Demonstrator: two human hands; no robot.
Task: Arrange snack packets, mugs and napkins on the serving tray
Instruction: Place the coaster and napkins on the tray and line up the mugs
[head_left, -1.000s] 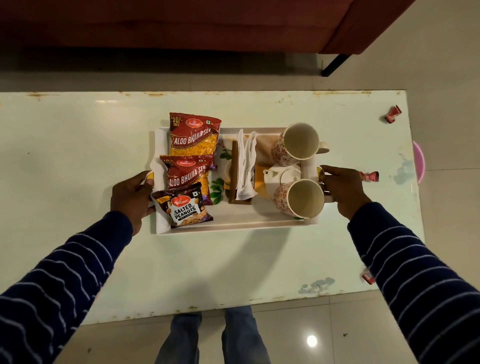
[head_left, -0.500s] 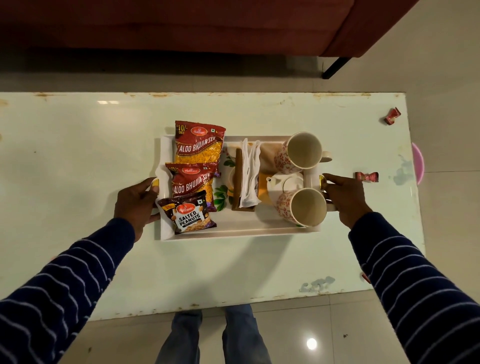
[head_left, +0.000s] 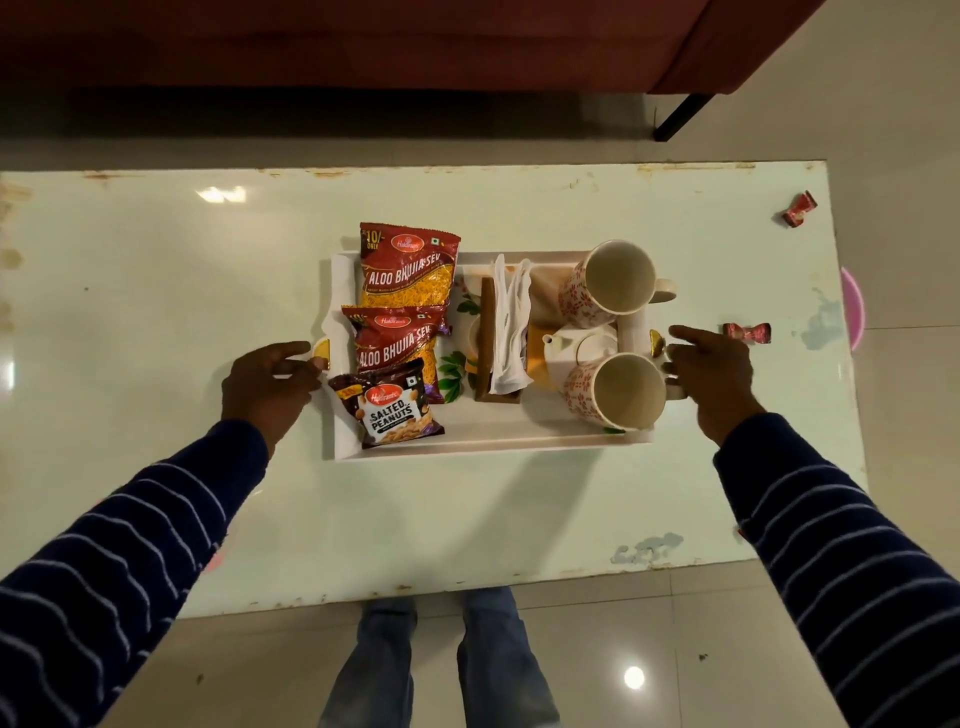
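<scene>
Since a second ago, we have loosened both hands off the tray's (head_left: 467, 441) gold end handles, and the tray sits a little lower in the frame. Our left hand (head_left: 267, 387) hovers spread beside the left handle, holding nothing. Our right hand (head_left: 714, 374) is likewise released, fingers splayed just right of the near mug (head_left: 621, 392). At frame centre, the tray rests on the pale table (head_left: 156, 312). Three snack packets (head_left: 397, 345) overlap along its left side, napkins (head_left: 509, 327) stand in a holder at its middle, and a second mug (head_left: 613, 278) sits at its upper right.
</scene>
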